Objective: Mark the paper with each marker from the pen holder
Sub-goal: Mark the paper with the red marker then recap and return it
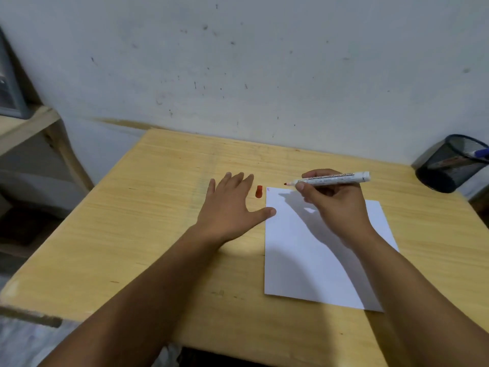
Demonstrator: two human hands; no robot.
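- Wooden table point(148, 234) set against a scuffed wall.
- White paper point(312, 260) at the table's 4 o'clock; small marks at its far left corner.
- Mesh pen holder point(447, 168) at 2 o'clock, a blue marker point(480, 153) inside.
- Left hand point(230, 205) spread flat, thumb touching the paper's edge.
- Right hand point(333, 197) grips an uncapped red marker point(330, 178), tip above the paper's top edge.
- Red cap point(259, 191) lies just left of the paper.
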